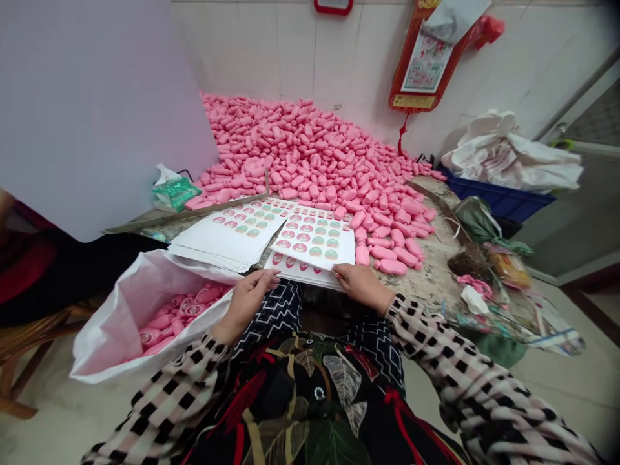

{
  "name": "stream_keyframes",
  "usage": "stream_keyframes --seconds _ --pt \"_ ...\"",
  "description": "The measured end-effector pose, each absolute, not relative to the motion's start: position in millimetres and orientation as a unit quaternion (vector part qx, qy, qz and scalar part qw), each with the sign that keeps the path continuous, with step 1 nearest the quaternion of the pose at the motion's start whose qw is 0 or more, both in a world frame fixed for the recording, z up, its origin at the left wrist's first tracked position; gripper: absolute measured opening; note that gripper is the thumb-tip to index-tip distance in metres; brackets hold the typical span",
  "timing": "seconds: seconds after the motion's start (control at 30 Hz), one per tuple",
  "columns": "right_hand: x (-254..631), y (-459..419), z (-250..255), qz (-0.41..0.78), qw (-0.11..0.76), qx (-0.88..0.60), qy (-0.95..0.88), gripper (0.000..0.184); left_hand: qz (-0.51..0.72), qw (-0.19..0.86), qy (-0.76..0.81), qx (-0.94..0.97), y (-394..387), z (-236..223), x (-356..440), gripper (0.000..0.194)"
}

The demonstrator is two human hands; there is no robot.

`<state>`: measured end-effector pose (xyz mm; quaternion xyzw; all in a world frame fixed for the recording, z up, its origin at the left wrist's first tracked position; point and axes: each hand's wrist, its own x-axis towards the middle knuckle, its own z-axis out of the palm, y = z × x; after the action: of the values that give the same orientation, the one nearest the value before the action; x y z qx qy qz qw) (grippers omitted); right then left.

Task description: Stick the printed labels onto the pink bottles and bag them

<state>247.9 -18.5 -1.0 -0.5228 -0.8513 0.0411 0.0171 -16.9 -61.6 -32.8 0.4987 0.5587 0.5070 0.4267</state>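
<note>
two hands in view. left hand (247, 302): fingers (270, 276) closed on the near edge of a stack of label sheets (310, 248). right hand (362, 284): fingers (340, 274) pinched on the same stack at its right side. the stack lies on the tabletop (431, 278), directly before the person. one second stack of sheets (227, 236) lies just to its left. each sheet carries rows of round pink and green labels; print too small to read. left of the hands, one white woven sack (116, 316) holds pink soap bars (167, 321), number not countable. beyond the sheets, one large heap of loose pink bars (300, 152), uncountable, lies against the tiled wall (242, 45). to the right, one blue crate (498, 201) sits under white plastic sacking (513, 158). one red wall hanging (421, 58) shows print, unreadable.
</note>
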Motion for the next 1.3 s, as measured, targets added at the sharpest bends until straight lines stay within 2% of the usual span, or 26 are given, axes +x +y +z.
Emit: stream_keyframes --seconds 0.17,0.37,0.5,0.6,0.8,0.9,1.3 --pt "245 -12 10 0.003 0.046 -0.555 -0.830 0.029 0.467 0.558 0.525 0.441 -59 -16 -5 0.055" --pt "231 -17 19 -0.005 0.043 -0.505 -0.862 0.022 0.448 0.729 0.441 0.272 -29 2 31 0.062" --pt "228 -5 19 0.056 0.059 -0.429 -0.900 0.024 0.485 0.716 0.461 0.201 -8 -1 47 0.045" --pt "228 32 20 0.063 0.088 -0.462 -0.880 0.030 0.512 0.691 0.479 0.175 -2 -8 49 0.033" --pt "224 137 3 -0.019 0.057 -0.570 -0.820 0.042 0.535 0.681 0.474 0.158 -2 -5 35 0.038" --pt "226 168 -8 -0.033 0.048 -0.601 -0.797 0.039 0.519 0.692 0.476 0.157 -2 5 23 0.036" --pt "250 191 -21 -0.044 0.076 -0.652 -0.753 0.041 0.537 0.671 0.488 0.150 -19 50 -21 0.047"
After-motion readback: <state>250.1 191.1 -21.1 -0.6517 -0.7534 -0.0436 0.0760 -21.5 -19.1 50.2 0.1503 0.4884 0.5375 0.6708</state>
